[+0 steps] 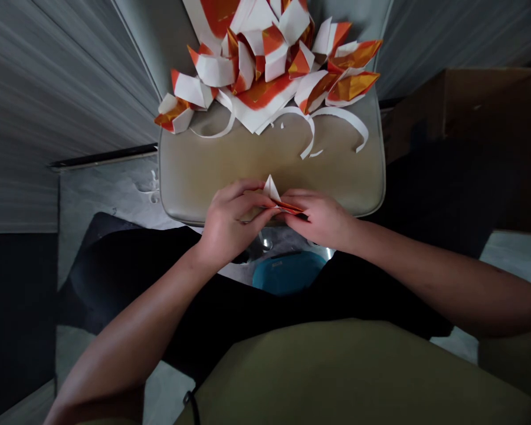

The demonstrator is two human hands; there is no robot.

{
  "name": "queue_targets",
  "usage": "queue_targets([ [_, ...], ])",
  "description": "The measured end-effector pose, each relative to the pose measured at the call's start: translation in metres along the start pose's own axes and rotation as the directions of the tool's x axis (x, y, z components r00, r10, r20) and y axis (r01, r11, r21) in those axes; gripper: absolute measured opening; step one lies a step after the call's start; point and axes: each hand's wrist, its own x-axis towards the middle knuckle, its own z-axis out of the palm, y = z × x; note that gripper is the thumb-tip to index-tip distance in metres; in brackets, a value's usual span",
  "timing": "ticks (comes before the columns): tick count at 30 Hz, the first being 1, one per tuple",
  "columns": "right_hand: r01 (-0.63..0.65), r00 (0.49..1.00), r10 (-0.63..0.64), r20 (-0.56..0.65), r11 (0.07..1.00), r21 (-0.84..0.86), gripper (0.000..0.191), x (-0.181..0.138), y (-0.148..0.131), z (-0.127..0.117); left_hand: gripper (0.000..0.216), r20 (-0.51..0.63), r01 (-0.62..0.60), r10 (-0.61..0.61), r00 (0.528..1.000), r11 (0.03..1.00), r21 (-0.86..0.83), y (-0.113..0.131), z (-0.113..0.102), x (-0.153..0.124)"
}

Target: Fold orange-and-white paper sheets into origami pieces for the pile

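Between my two hands is a folded paper piece (272,190), with a white point sticking up and orange-red layers showing to the right. My left hand (230,215) pinches it from the left, thumb below and fingers above. From the right, my right hand (321,217) grips the orange-red layers, partly hiding them. Both hands are at the front edge of the padded chair seat (230,162). Farther back on the seat lies a pile of folded orange and white paper pieces (274,56), resting on flat sheets with orange middles (263,94).
Curled white paper strips (310,127) lie in front of the pile. More paper scraps (153,189) are on the floor at left. A blue object (287,273) sits below the seat between my legs. A cardboard box (491,94) stands at right, and grey curtains (62,88) hang at left.
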Motion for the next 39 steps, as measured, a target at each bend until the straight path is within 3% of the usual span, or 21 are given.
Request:
queue_targets([
  [6,-0.019,1.0,0.02,-0.006,0.998,0.063,0.029,0.001,0.0,0.0,0.008,0.024,0.016,-0.015,1.0,1.0,-0.025,0.002,-0.004,0.001],
  [14,-0.026,0.999,0.03,-0.026,0.992,0.127,0.026,0.001,0.0,0.001,0.015,0.094,-0.084,0.081,0.992,0.996,0.028,-0.002,-0.009,0.004],
  [19,-0.156,0.987,0.161,0.004,0.946,0.283,0.019,0.002,-0.005,0.002,0.011,0.123,-0.105,0.092,0.988,0.989,0.101,-0.007,-0.012,0.005],
  [22,-0.237,0.97,0.237,0.052,0.884,0.403,0.024,0.004,-0.008,-0.003,0.019,0.167,-0.098,0.073,0.983,0.985,0.145,-0.011,-0.017,0.006],
  [28,-0.216,0.976,0.202,0.076,0.913,0.347,0.028,0.005,-0.008,-0.007,0.02,0.191,-0.187,0.155,0.969,0.968,0.165,-0.014,-0.017,0.008],
  [34,-0.22,0.976,0.206,0.076,0.912,0.347,0.028,0.004,-0.008,-0.005,0.023,0.167,-0.192,0.162,0.973,0.965,0.177,-0.011,-0.015,0.006],
  [39,-0.215,0.977,0.201,0.077,0.917,0.335,0.031,0.004,-0.007,-0.004,0.027,0.219,-0.198,0.159,0.963,0.965,0.173,-0.012,-0.015,0.006],
])
